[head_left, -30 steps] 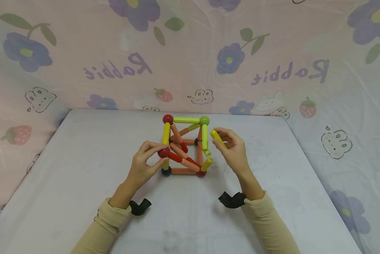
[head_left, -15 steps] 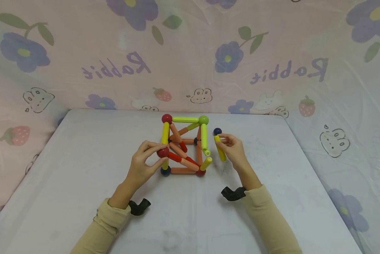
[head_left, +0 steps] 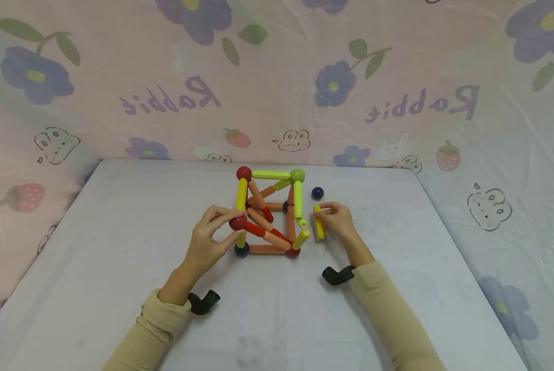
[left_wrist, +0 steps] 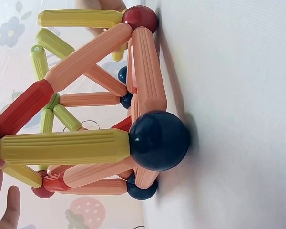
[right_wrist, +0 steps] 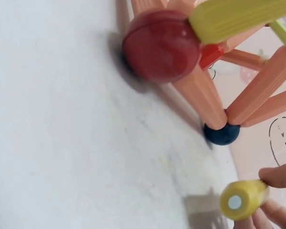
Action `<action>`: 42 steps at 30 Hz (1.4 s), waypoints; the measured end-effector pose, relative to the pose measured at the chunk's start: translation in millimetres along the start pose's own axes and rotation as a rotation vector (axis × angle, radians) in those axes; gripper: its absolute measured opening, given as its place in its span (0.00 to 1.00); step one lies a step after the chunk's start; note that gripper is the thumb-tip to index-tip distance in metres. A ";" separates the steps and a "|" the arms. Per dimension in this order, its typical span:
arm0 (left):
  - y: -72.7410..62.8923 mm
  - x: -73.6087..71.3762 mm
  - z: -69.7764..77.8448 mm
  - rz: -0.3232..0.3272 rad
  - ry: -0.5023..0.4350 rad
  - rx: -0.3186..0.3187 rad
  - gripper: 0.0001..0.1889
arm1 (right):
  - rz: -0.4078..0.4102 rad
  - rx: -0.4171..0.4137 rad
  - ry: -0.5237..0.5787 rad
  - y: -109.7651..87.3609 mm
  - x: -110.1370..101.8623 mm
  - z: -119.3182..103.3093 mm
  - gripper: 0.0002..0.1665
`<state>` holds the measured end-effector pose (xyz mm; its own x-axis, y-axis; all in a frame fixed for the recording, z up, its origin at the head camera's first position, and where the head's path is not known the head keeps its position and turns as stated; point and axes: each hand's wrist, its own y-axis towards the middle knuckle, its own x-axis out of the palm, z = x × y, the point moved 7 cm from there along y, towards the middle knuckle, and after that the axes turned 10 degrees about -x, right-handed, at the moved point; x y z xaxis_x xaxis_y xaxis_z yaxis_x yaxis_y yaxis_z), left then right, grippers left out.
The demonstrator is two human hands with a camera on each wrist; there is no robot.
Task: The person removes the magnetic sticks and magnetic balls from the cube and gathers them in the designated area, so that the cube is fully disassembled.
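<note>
Head view: a rod-and-ball frame (head_left: 270,214) is being kept standing on the grey counter (head_left: 119,247), and its dark red ball (head_left: 238,222) at the near left corner is being pinched by the curled fingers of the left hand (head_left: 209,239). A yellow rod (head_left: 319,228) is being held by the right hand (head_left: 339,221), its fingers closed round the upper end, just to the right of the frame and apart from it. A loose blue ball (head_left: 317,192) is lying on the counter just beyond that hand.

Left wrist view: the frame's near corner is being shown close up, with a dark blue ball (left_wrist: 158,140) resting on the counter and a yellow upright (left_wrist: 62,146) joined to it. Fingertips (left_wrist: 7,210) are being seen at the lower left edge.

Right wrist view: the yellow rod (right_wrist: 242,199) is being gripped between fingers (right_wrist: 279,176) at the lower right, its round end facing the camera. A red ball (right_wrist: 160,45) of the frame is sitting on the counter.
</note>
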<state>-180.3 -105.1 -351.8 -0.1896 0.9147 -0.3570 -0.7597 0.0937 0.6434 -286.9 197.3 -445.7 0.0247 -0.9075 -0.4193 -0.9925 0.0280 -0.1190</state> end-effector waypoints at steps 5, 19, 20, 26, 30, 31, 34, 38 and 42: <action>0.0 -0.7 0.1 0.001 -0.002 -0.002 0.25 | 0.015 0.044 -0.062 8.3 0.3 7.5 0.23; 0.3 -1.1 -0.2 -0.002 -0.010 -0.009 0.26 | 0.045 0.018 -0.182 16.4 0.2 10.1 0.23; 0.4 -1.1 -0.2 -0.003 -0.009 -0.010 0.26 | 0.041 0.017 -0.184 16.3 0.3 10.1 0.23; 0.0 -0.8 -1.2 -0.011 -0.016 -0.029 0.25 | 0.038 -0.015 -0.199 14.7 0.8 7.3 0.24; 0.2 -0.9 -0.4 -0.006 -0.016 -0.020 0.25 | 0.065 -0.071 -0.242 8.9 -1.8 1.5 0.22; 0.3 -1.1 -0.4 -0.006 -0.016 -0.019 0.25 | 0.072 -0.091 -0.251 7.0 -2.6 -0.6 0.22; 0.6 -1.3 0.4 0.000 -0.010 -0.008 0.25 | 0.090 -0.144 -0.262 -1.0 -4.5 -7.9 0.20; 0.3 -0.9 -0.4 -0.001 -0.012 -0.015 0.25 | 0.066 -0.215 -0.230 -15.0 -2.2 -16.7 0.19; -0.4 0.2 -2.0 -0.007 -0.021 -0.028 0.24 | 0.009 -0.313 -0.188 -31.0 3.2 -24.3 0.16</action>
<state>-181.2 -105.7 -353.5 -0.1707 0.9222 -0.3469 -0.7780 0.0899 0.6219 -258.9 183.4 -421.4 0.0081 -0.8141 -0.5807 -0.9806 -0.1201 0.1546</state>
